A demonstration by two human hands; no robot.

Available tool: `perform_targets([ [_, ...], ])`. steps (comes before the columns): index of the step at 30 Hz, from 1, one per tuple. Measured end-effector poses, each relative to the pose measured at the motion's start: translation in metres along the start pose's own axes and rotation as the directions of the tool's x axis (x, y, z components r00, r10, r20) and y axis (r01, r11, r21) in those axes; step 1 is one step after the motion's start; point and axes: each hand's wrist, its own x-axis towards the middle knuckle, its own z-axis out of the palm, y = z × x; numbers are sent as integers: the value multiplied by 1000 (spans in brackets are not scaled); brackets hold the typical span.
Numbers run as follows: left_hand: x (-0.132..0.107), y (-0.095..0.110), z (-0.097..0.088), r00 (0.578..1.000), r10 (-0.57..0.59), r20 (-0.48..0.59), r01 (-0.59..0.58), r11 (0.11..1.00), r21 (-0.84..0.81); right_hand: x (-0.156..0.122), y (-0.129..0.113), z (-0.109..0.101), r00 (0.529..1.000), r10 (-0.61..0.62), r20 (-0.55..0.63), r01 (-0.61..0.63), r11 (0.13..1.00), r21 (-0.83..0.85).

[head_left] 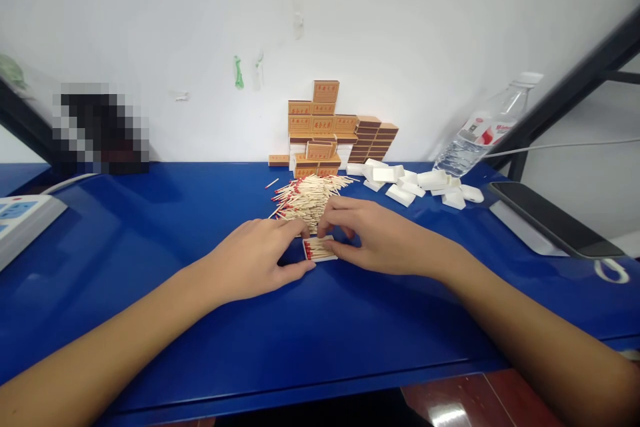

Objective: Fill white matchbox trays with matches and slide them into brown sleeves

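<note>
Bracing the left end of the white matchbox tray (325, 258) between thumb and index finger of the left hand (263, 253). As for that tray, resting on the blue table (300, 340) between both hands, just before the heap of matchsticks (307, 203), and holding a layer with red heads leftward. Probably very light, thin-walled, liable to skid or buckle; best held gently by the long sides. Bent over its right end with the right hand (375, 237); cannot tell whether pinching or merely pressing.
</note>
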Motion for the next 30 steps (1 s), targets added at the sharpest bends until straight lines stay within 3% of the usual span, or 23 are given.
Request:
perform_targets([
  [18, -1, 0, -1, 999, -18, 28, 18, 1000, -4, 1, 1, 6, 997, 52, 55, -50, 998, -23],
  [21, -1, 0, 1, 1000, -15, 23, 16, 1000, -5, 3, 2, 3, 999, 23, -24, -24, 999, -25],
  [24, 0, -1, 2, 1000, -15, 9, 15, 1000, -4, 5, 13, -4, 982, -4, -189, -12, 996, -84],
  [27, 1, -2, 1, 1000, -19, 5, 19, 999, -30, 5, 34, -13, 938, 89, -334, -155, 972, -177],
  [30, 1, -2, -1, 1000, -13, -26, 10, 995, -103, 3, 58, -20, 892, 241, -383, -347, 908, -236],
])
